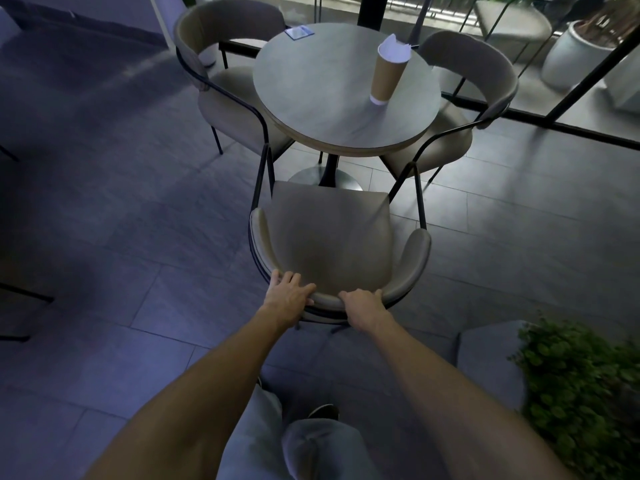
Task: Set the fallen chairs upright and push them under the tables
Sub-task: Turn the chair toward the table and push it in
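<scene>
Chair [329, 233] upright; left hand [289, 294] and right hand [363, 306] curl over its backrest rim. Seat front near table [332, 109] edge, open floor [138, 209] leftward

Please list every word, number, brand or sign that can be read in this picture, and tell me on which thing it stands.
No text can be read in this picture.
The blue card on the round table: any print is too small and blurred to read.
The paper cup: its brown side shows no print.
</scene>
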Demonstrator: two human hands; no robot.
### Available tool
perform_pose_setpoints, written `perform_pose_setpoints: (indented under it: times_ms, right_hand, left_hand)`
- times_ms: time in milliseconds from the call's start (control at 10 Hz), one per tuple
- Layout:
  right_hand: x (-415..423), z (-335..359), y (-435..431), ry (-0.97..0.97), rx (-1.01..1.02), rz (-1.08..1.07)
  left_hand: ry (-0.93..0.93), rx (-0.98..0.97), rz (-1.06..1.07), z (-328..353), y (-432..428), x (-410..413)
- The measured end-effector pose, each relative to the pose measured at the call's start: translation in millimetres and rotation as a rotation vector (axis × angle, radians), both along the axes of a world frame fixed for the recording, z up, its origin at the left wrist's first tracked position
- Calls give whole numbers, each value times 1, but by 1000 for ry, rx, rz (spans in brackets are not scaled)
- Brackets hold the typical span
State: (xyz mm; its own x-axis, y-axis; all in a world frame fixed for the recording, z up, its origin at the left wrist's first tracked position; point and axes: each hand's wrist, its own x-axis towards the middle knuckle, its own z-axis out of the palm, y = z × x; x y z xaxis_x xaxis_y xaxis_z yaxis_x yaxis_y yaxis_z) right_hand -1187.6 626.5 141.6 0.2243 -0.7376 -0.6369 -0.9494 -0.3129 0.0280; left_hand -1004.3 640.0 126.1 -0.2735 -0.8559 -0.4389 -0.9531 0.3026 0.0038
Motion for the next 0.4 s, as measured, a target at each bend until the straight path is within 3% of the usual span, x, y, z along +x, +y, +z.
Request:
perform_pose_setpoints:
  times_ms: [400]
  right_hand:
    - [-2, 1, 2, -75, -9, -28]
  left_hand:
    - [17, 75, -17, 20, -8, 2]
